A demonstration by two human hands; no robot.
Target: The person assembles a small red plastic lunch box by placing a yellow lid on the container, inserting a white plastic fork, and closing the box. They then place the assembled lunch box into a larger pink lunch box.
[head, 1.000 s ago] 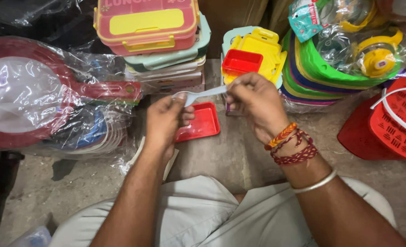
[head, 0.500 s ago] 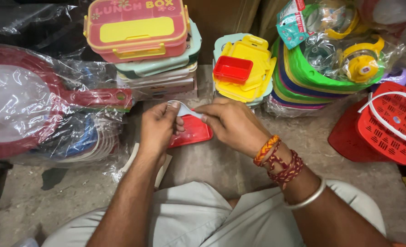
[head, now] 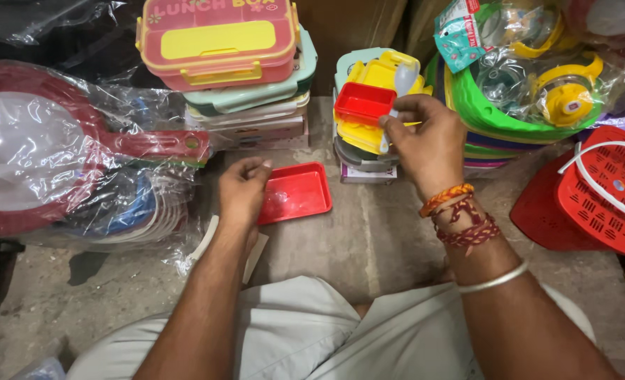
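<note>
So the person is sitting on a rough concrete floor (head: 369,232) with a bunch of plastic kitchenware piled around. The right hand (head: 428,141) is up by the open yellow lunch box tray (head: 379,77), and its fingers are pinched shut around the handle of a pale translucent spoon (head: 404,77), bowl end pointing up over the yellow tray. Just beside that hand, sitting in the tray, is a small red insert container (head: 363,103); can't really tell if the fingers touch it or just hover next to it. The wrist has orange and dark red thread bands plus a thin silver bangle (head: 492,280) further down the forearm. The left hand (head: 244,188) is lower down, fingers curled loosely with the tips on the left edge of a flat red rectangular lid (head: 297,191) that lies on the floor, looks more like resting or steadying than a full grip. Behind the left hand there's a stack of closed lunch boxes (head: 245,84), the top one pink with a yellow panel, mint green ones underneath. Off to the left is a red round strainer-like thing with a handle, wrapped in clear plastic (head: 52,148). On the right, a stack of green rimmed dishes holding bagged clear bottles with yellow caps (head: 538,84), and a red perforated basket (head: 604,190) near the edge.
</note>
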